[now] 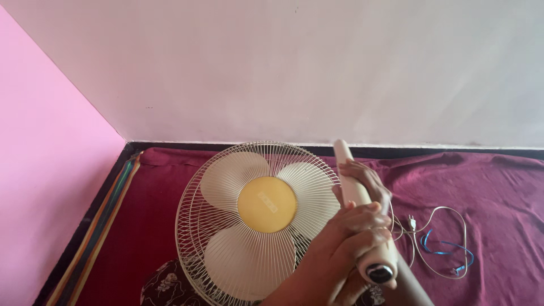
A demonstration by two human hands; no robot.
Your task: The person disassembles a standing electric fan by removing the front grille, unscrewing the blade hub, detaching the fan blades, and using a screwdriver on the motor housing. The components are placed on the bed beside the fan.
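Observation:
A cream pedestal fan head lies face up on a maroon cloth point(487, 187). It has a round wire grille point(198, 187), pale blades and a yellow hub point(267, 204). Beside its right edge, a cream tube point(352, 190) with a black end cap point(379, 273) slants toward me. My left hand point(357, 229) wraps around the tube's lower part. My right hand point(371, 180) grips the same tube higher up, next to the grille's rim. How the tube joins the fan is hidden behind my hands.
A white power cord with a plug point(439, 218) and a blue string point(445, 249) lie on the cloth to the right. A striped cloth strip point(107, 215) runs along the left edge by the pink wall point(45, 170). A flowered fabric point(164, 286) shows at the bottom.

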